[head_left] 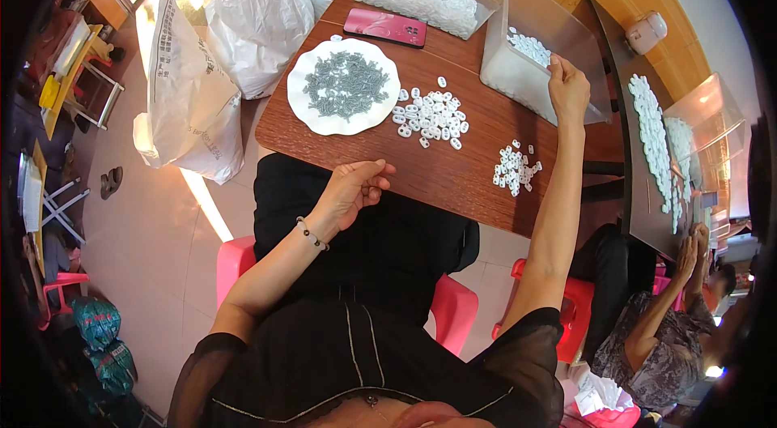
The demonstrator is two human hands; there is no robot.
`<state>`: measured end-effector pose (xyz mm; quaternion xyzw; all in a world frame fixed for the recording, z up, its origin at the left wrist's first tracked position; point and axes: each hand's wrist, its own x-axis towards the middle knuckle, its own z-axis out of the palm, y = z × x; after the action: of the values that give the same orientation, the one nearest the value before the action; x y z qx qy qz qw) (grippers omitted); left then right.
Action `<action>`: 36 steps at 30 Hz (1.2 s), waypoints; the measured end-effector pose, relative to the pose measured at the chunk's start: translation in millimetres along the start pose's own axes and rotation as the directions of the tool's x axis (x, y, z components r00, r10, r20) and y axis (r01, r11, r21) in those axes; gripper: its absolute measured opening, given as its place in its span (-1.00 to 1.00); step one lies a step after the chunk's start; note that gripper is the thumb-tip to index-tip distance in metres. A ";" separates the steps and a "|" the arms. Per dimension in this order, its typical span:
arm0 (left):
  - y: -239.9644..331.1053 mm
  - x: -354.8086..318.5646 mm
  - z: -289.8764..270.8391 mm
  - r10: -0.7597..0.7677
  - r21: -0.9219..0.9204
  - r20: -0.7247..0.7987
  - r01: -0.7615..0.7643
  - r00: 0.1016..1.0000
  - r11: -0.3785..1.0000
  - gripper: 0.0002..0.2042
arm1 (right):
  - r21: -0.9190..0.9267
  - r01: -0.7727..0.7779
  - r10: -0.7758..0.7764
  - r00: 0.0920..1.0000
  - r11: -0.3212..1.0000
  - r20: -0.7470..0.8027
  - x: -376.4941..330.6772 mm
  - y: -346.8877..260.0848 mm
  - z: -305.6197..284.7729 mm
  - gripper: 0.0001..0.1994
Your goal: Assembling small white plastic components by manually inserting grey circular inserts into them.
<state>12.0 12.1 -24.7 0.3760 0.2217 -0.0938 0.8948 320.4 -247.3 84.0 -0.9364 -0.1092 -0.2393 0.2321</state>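
With right grip [571,84] at plastic bin [515,80], two o'clock — left grip [352,191] curled by tabletop [445,173] edge — cannot tell either's hold.

Clear rectangular plastic bin [538,11]: part-filled with small white pieces [528,45]; right hand [571,88] at the bin, fingertip contents not discernible. White scalloped plate [303,110]: slender grey pieces [348,84] heaped across its middle; left hand [354,191] near, fingers curled. White oval two-holed pieces [435,116]: loose heap beside plate. Smaller white cluster [514,170]: farther right.
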 end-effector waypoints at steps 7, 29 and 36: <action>-0.7 0.5 0.0 -0.003 0.003 -0.005 0.003 1.000 1.000 -0.78 | 0.184 0.143 -0.118 0.983 0.972 -0.143 -13.9 -1.6 2.7 -0.68; -3.8 -7.6 2.9 0.045 0.103 -0.033 -0.041 0.998 0.994 -0.81 | 0.482 0.448 -0.555 0.826 0.753 0.098 -143.7 -97.1 51.3 -0.84; -1.1 -18.8 2.5 0.117 0.305 0.044 -0.125 0.992 0.944 -0.77 | 0.459 0.447 -0.598 0.756 0.768 0.265 -151.9 -99.6 42.7 -0.82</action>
<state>-4.1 9.6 -15.1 0.5223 0.1695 -0.0768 0.8322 175.1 -154.2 13.1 -0.8337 -0.4584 -0.0760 0.2985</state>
